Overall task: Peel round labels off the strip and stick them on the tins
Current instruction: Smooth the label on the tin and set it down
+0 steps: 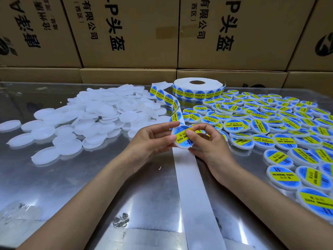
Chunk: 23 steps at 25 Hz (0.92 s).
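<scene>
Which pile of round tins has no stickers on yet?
The plain white tins heaped on the left side of the table. The tins on the right all show blue and yellow labels.

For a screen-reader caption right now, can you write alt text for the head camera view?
Two hands hold a white tin over a metal table: the left hand grips its edge while the right hand presses a blue and yellow label onto it. Bare backing strip trails toward the viewer from a label roll, with unlabelled tins piled left and labelled tins right.
</scene>
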{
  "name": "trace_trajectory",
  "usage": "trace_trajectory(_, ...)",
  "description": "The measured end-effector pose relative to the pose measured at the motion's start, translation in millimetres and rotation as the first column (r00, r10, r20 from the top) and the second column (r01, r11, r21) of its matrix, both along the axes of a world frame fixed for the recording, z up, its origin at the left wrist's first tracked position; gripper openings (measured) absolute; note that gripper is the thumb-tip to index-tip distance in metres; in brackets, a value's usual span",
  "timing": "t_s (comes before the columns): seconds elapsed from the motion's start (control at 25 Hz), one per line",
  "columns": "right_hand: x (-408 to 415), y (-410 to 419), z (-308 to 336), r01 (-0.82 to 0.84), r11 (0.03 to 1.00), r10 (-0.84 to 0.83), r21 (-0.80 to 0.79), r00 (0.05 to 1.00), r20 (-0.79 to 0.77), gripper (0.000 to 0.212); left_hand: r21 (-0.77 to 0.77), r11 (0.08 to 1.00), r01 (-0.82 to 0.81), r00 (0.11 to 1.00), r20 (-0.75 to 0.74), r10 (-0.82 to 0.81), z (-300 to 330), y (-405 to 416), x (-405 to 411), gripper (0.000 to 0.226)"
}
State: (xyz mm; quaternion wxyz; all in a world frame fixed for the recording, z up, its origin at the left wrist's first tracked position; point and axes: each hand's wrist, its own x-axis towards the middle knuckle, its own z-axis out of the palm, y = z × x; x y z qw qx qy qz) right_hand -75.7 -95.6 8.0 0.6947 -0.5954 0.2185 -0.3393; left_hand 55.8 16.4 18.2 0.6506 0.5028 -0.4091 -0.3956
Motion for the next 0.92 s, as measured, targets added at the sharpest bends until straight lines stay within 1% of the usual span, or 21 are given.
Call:
trace_trajectory(0.08,1,0,1,0.006,1.000,-0.006,-0.018,1.000,-0.012,0.010,0.004,1.000,-0.005,1.000,-0.013,0.005,-1,-1,1,0.034)
trace_trajectory(0.12,1,1,3,-0.004,1.000,0.004,-0.011,1.000,-0.011,0.015,0.007,1.000,-0.006,1.000,-0.019,0.006,-1,-1,0,0.034)
trace_trajectory(0.2,0,-3,2,-0.053,0.998,0.053,0.020,0.998,-0.014,0.046,0.014,1.000,-0.012,1.000,-0.023,0.012,-2,-1,-1,0.036)
trace_trajectory(0.24,-1,-5,3,-0.073,0.997,0.074,0.039,0.997,-0.022,0.056,0.016,1.000,-0.018,1.000,-0.022,0.018,-2,-1,-1,0.036)
trace_trajectory(0.28,-2,-5,4,-0.081,0.995,0.082,0.060,0.996,-0.027,0.058,0.016,1.000,-0.022,0.999,-0.025,0.022,-2,-1,-2,0.037)
trace_trajectory(0.36,-2,-6,5,-0.094,0.992,0.098,0.084,0.994,-0.043,0.052,0.013,1.000,-0.027,0.999,-0.033,0.027,-1,-1,-3,0.038)
trace_trajectory(0.4,-1,-6,5,-0.105,0.992,0.110,0.066,0.992,-0.069,0.056,0.013,0.999,-0.031,0.999,-0.033,0.032,-1,-1,-3,0.039)
trace_trajectory(0.44,0,-4,6,-0.119,0.993,0.119,0.009,0.987,-0.112,0.058,0.016,0.999,-0.036,0.999,-0.034,0.037,-1,-1,-4,0.038)
trace_trajectory(0.48,1,-4,4,-0.144,0.984,0.127,-0.100,0.979,-0.158,0.052,0.019,0.999,-0.038,0.999,-0.034,0.038,-1,-1,-5,0.038)
trace_trajectory(0.56,2,-1,-1,-0.175,0.938,0.116,-0.300,0.972,-0.205,0.030,0.023,0.999,-0.036,0.999,-0.025,0.036,-1,-2,-7,0.036)
trace_trajectory(0.6,2,0,-2,-0.164,0.928,0.098,-0.336,0.974,-0.205,0.021,0.028,0.999,-0.039,0.999,-0.011,0.040,0,-3,-7,0.035)
trace_trajectory(0.64,2,0,-3,-0.144,0.930,0.083,-0.339,0.978,-0.190,0.011,0.035,0.998,-0.043,0.999,0.002,0.043,1,-3,-8,0.033)
trace_trajectory(0.68,3,0,-3,-0.119,0.937,0.062,-0.328,0.982,-0.180,0.008,0.043,0.998,-0.038,0.999,0.005,0.038,2,-4,-8,0.032)
trace_trajectory(0.76,3,-1,-2,-0.052,0.953,-0.004,-0.297,0.983,-0.183,0.029,0.053,0.999,0.003,1.000,-0.028,-0.001,3,-4,-9,0.033)
trace_trajectory(0.84,3,0,1,0.018,0.971,-0.066,-0.237,0.979,-0.194,0.039,0.053,0.998,0.042,0.998,-0.053,-0.039,4,-4,-10,0.036)
trace_trajectory(0.92,3,0,3,0.060,0.982,-0.101,-0.181,0.969,-0.226,0.050,0.050,0.998,0.043,0.998,-0.040,-0.042,4,-3,-12,0.038)
